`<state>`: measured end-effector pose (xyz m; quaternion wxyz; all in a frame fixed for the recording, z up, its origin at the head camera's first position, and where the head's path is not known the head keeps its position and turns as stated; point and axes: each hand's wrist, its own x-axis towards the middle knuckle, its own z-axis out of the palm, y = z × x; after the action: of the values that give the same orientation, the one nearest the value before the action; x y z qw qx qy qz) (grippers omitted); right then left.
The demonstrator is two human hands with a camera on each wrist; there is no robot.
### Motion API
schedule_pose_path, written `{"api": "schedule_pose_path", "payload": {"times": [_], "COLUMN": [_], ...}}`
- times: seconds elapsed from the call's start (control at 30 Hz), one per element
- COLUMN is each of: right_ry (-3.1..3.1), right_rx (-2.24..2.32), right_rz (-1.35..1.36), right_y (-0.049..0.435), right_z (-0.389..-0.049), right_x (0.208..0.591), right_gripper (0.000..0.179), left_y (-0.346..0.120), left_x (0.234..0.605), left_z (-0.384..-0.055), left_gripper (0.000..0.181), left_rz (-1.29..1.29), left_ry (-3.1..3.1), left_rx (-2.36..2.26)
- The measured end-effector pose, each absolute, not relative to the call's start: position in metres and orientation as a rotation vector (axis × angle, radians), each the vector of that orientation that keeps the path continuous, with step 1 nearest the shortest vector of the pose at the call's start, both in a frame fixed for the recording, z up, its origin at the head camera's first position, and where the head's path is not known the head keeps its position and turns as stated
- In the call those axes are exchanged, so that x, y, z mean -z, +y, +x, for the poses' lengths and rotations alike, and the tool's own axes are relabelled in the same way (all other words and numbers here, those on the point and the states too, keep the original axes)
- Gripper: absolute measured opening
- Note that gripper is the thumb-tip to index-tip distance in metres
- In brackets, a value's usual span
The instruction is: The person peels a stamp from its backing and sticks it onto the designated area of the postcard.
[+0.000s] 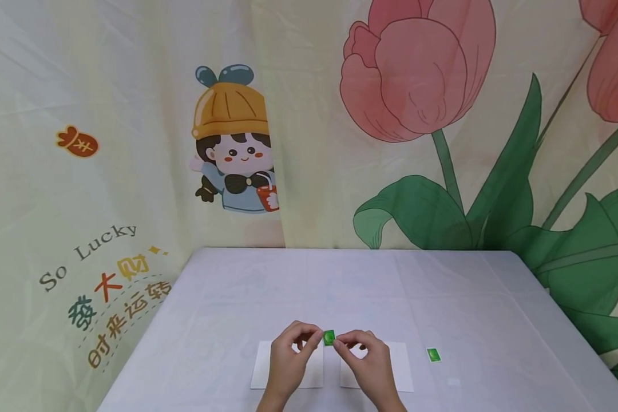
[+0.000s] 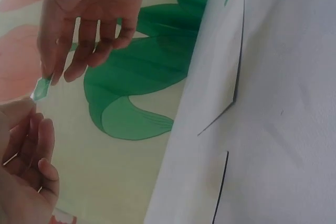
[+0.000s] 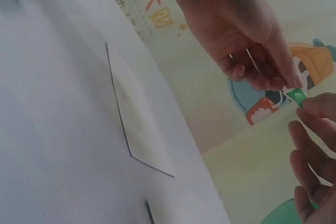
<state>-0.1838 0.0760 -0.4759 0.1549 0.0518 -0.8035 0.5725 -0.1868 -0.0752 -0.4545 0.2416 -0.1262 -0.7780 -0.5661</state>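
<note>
Between my two hands, raised over the table, is a small green square (image 1: 329, 337) with a pale edge, like a stamp or sticker. My left hand (image 1: 290, 356) pinches its left edge between thumb and index finger. From the other side, the thumb and index finger of my right hand (image 1: 369, 359) grip its lower right corner. In the left wrist view the green square (image 2: 41, 88) spans the fingertips of both hands. Under the left hand lies a white card (image 1: 260, 366); a second white card (image 1: 403, 366) lies under the right hand, both partly hidden.
Another small green square (image 1: 434, 355) with a white border lies on the white-covered table (image 1: 340, 280), right of the right card. Below it rests a faint whitish square (image 1: 454, 381). A printed curtain (image 1: 309, 114) hangs behind the table.
</note>
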Motion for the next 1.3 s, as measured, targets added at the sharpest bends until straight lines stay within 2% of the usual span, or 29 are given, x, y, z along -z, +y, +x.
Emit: {"api": "schedule_pose_path", "payload": {"times": [0.17,0.63,1.3], "right_ry": [-2.36,-2.566,-2.615], "right_rx": [-1.535,-1.24,-1.008], "right_rz": [0.112,0.089,-0.098], "right_y": [0.069,0.047,0.031], "right_z": [-0.189,-0.213,-0.22], "right_x": [0.481,0.507,0.536], "right_gripper": [0.009,0.008,0.016], "left_y": [-0.084,-0.098,-0.102], "left_x": [0.48,0.521,0.55], "left_z": [-0.202,-0.227,-0.238], "left_gripper": [0.007,0.006,0.01], "left_rz": [-0.317,-0.259,-0.132], "left_ry": [-2.155,-2.326,-2.457], "left_rx": [1.496,1.181,1.134]}}
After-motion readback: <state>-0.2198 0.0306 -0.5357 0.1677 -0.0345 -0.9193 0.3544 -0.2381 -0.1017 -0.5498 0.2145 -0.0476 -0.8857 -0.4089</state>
